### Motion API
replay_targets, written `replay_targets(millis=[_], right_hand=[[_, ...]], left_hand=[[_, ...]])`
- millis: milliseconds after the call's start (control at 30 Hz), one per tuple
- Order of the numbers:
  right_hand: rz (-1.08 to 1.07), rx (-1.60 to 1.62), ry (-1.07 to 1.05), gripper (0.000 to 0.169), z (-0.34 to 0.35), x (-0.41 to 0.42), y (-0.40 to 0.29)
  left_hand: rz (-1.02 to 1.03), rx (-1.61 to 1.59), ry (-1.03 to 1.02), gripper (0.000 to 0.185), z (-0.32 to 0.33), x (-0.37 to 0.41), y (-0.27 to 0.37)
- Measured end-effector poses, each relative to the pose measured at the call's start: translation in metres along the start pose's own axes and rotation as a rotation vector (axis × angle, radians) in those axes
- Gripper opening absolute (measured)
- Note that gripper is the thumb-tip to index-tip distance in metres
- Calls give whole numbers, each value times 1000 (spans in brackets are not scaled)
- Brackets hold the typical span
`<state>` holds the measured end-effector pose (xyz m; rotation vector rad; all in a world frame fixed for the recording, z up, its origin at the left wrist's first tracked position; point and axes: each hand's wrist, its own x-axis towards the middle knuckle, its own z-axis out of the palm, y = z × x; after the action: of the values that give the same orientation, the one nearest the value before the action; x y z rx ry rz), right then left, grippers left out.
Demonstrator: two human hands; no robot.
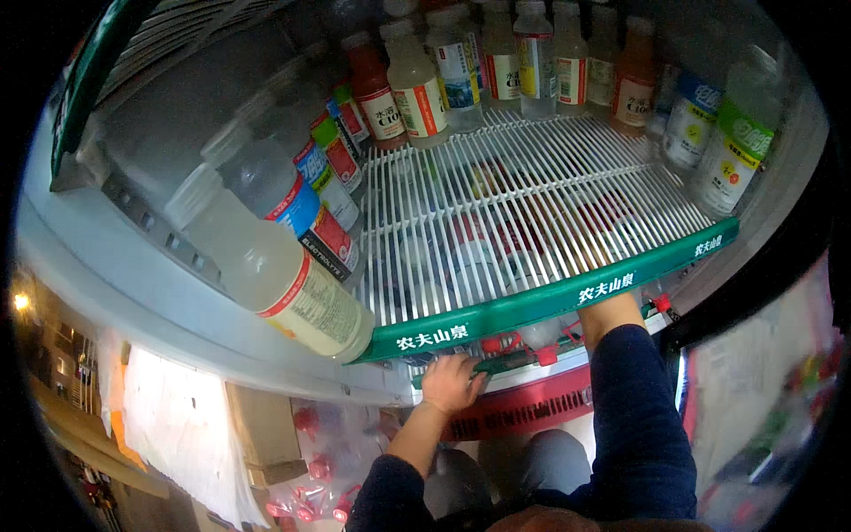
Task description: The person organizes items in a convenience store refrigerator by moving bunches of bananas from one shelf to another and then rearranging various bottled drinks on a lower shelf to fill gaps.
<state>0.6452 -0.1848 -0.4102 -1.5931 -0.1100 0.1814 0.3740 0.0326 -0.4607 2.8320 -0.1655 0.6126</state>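
My left hand (449,384) is at the green front edge (508,362) of a lower refrigerator shelf, its fingers over the edge and its thumb in front. My right forearm reaches under the upper wire shelf (525,206). Only the wrist of my right hand (610,312) shows plainly; the shelf's green front strip (525,311), which bears white writing, hides the fingers. Between my hands, a bottle with a red cap (546,355) lies on the lower level, with red loop handles near it. Blurred bottles show through the wires below.
On the upper shelf, a cloudy drink bottle (286,272) stands front left, electrolyte drink bottles (316,233) behind it. Several bottles (425,93) line the back, and a green-labelled bottle (734,146) is at right. Shrink-wrapped red-capped bottles (326,459) and a cardboard box (262,425) are outside, lower left.
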Motion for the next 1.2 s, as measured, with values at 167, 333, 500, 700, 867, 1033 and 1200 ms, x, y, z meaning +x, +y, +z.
replay_targets(millis=[167, 333, 500, 700, 867, 1033, 1200], right_hand=[[-67, -102, 21, 17, 4, -17, 7], [-110, -177, 23, 17, 6, -30, 12], [-153, -250, 28, 17, 2, -23, 7], [-236, -429, 79, 17, -26, 3, -23], [-309, -688, 4, 17, -4, 38, -25], [-447, -893, -45, 17, 14, 36, -3], [-741, -1001, -77, 17, 30, -20, 18]], left_hand=[[23, 0, 11, 31, 1, 5, 2], [11, 28, 30, 28, -7, 9, 9], [40, 21, 68, 31, -4, 8, 6], [41, 50, 50, 31, -2, 5, 6], [24, 52, 51, 30, -3, 2, 6], [50, 49, 69, 31, 1, 6, 4], [114, 25, 160, 30, 4, 11, 3]])
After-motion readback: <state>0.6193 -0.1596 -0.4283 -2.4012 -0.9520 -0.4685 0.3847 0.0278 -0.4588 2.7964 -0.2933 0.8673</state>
